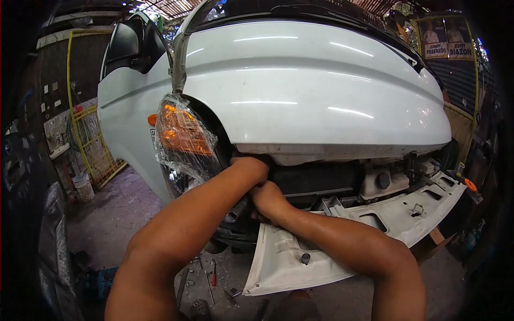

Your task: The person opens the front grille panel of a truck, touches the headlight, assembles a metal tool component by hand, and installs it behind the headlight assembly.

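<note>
Both arms reach into the open front of a white van, just beside its headlight (184, 128), which is wrapped in clear plastic film with orange showing through. My left hand (250, 167) is under the hood's lower edge, its fingers hidden in the gap behind the headlight. Just below it and touching or nearly touching it is my right hand (265, 199), with most of its fingers out of sight. What either hand holds cannot be seen. A detached white front panel (342, 251) with cut-out slots hangs or rests below the right forearm.
The white hood (321, 91) spans above the hands. A whitish reservoir with a black cap (382, 181) sits in the bay to the right. Tools, including a red-handled screwdriver (214, 278), lie on the floor. A yellow metal frame (88, 144) stands at the left.
</note>
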`<action>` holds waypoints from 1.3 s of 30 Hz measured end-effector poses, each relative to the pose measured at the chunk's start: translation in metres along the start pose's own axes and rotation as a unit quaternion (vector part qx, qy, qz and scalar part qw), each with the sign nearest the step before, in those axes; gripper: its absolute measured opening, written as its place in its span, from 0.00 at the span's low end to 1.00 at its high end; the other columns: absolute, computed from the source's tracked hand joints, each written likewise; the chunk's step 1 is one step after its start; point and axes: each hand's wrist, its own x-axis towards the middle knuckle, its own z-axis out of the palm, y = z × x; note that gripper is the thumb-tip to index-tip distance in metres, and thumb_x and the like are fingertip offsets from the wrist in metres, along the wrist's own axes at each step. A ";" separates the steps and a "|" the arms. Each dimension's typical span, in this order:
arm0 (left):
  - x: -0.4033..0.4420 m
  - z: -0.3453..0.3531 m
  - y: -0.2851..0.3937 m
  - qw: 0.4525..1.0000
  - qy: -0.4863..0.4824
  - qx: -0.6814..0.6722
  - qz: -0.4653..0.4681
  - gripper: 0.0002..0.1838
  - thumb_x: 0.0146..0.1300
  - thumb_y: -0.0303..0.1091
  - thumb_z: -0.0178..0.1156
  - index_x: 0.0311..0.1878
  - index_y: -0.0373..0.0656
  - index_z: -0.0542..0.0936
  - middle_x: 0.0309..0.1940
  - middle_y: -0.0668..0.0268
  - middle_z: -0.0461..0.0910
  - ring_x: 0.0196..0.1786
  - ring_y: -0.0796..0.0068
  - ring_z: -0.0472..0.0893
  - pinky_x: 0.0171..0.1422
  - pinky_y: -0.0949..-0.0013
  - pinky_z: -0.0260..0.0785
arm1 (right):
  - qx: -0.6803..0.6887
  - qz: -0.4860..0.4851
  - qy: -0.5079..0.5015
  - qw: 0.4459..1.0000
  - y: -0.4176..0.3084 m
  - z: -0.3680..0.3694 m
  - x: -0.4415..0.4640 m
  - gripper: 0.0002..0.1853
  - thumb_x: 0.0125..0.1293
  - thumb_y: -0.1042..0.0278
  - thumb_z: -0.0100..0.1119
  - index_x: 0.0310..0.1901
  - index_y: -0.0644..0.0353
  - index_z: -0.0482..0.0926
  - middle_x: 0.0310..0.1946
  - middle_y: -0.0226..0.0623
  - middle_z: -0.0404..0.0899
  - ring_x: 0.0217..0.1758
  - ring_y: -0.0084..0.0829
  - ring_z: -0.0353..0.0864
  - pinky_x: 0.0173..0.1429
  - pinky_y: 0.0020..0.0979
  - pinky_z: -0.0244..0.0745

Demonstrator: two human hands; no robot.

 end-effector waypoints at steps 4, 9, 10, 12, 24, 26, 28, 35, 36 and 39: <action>0.001 -0.003 -0.001 1.000 -0.007 -0.020 0.011 0.24 0.68 0.40 0.57 0.67 0.49 0.80 0.68 0.58 0.79 0.66 0.51 0.80 0.67 0.41 0.71 | 0.010 0.012 -0.006 1.000 -0.013 -0.002 -0.013 0.20 0.76 0.55 0.50 0.56 0.64 0.76 0.16 0.39 0.75 0.11 0.31 0.73 0.14 0.34 0.62; -0.001 -0.008 -0.002 0.998 -0.055 -0.001 0.007 0.24 0.68 0.40 0.58 0.65 0.47 0.81 0.64 0.56 0.81 0.63 0.53 0.83 0.65 0.47 0.74 | 0.025 -0.011 -0.009 1.000 0.000 0.000 -0.003 0.20 0.77 0.58 0.50 0.59 0.65 0.74 0.19 0.39 0.77 0.12 0.30 0.74 0.14 0.33 0.62; -0.003 -0.008 -0.002 0.998 -0.056 -0.002 0.007 0.24 0.68 0.40 0.58 0.65 0.47 0.81 0.64 0.56 0.81 0.63 0.53 0.83 0.65 0.47 0.74 | 0.024 -0.008 -0.011 1.000 -0.002 0.000 -0.004 0.20 0.77 0.59 0.49 0.60 0.65 0.74 0.20 0.39 0.78 0.12 0.30 0.74 0.14 0.33 0.63; -0.006 -0.008 -0.003 1.000 -0.026 -0.011 0.012 0.23 0.67 0.40 0.59 0.65 0.47 0.82 0.64 0.56 0.81 0.64 0.53 0.82 0.66 0.47 0.73 | 0.023 -0.006 -0.015 1.000 -0.002 0.000 -0.003 0.20 0.77 0.60 0.49 0.60 0.66 0.73 0.21 0.39 0.78 0.13 0.30 0.74 0.14 0.33 0.63; -0.003 -0.004 -0.004 0.999 -0.009 -0.050 -0.007 0.26 0.68 0.40 0.58 0.70 0.51 0.77 0.70 0.58 0.76 0.69 0.51 0.77 0.71 0.41 0.67 | 0.013 -0.015 0.003 1.000 -0.003 0.002 -0.005 0.19 0.77 0.59 0.47 0.58 0.66 0.75 0.19 0.40 0.79 0.13 0.30 0.75 0.15 0.33 0.64; 0.004 -0.001 -0.004 0.998 -0.013 -0.054 -0.012 0.28 0.67 0.44 0.62 0.70 0.54 0.77 0.71 0.61 0.75 0.70 0.51 0.77 0.71 0.37 0.65 | 0.019 -0.008 0.011 1.000 -0.008 0.001 -0.009 0.19 0.77 0.58 0.48 0.56 0.66 0.76 0.20 0.40 0.79 0.13 0.31 0.76 0.15 0.32 0.65; 0.000 -0.003 -0.003 0.998 -0.016 -0.059 -0.016 0.30 0.65 0.48 0.66 0.70 0.57 0.77 0.72 0.64 0.75 0.70 0.52 0.76 0.71 0.32 0.62 | 0.012 -0.006 0.002 1.000 -0.008 0.000 -0.008 0.19 0.77 0.58 0.48 0.56 0.66 0.76 0.20 0.40 0.79 0.13 0.30 0.76 0.15 0.32 0.65; -0.004 -0.009 -0.003 0.999 -0.035 -0.027 -0.004 0.27 0.68 0.39 0.61 0.70 0.51 0.76 0.70 0.57 0.76 0.68 0.50 0.78 0.69 0.40 0.69 | 0.015 -0.014 0.010 1.000 -0.003 0.002 -0.004 0.20 0.78 0.58 0.47 0.59 0.66 0.75 0.20 0.40 0.79 0.13 0.30 0.76 0.15 0.33 0.64; -0.002 -0.008 -0.003 0.999 -0.046 -0.014 0.001 0.27 0.68 0.39 0.62 0.70 0.50 0.77 0.70 0.57 0.76 0.68 0.49 0.78 0.68 0.39 0.69 | 0.016 -0.013 0.010 1.000 -0.003 0.000 -0.005 0.20 0.78 0.58 0.47 0.59 0.66 0.75 0.20 0.40 0.79 0.13 0.30 0.76 0.15 0.33 0.64; 0.030 0.011 -0.009 0.999 -0.042 0.012 -0.017 0.25 0.68 0.40 0.63 0.68 0.50 0.79 0.68 0.56 0.78 0.67 0.49 0.79 0.68 0.39 0.69 | -0.007 0.006 -0.001 1.000 -0.009 -0.002 -0.010 0.20 0.78 0.60 0.47 0.61 0.66 0.73 0.23 0.42 0.80 0.14 0.31 0.76 0.15 0.32 0.66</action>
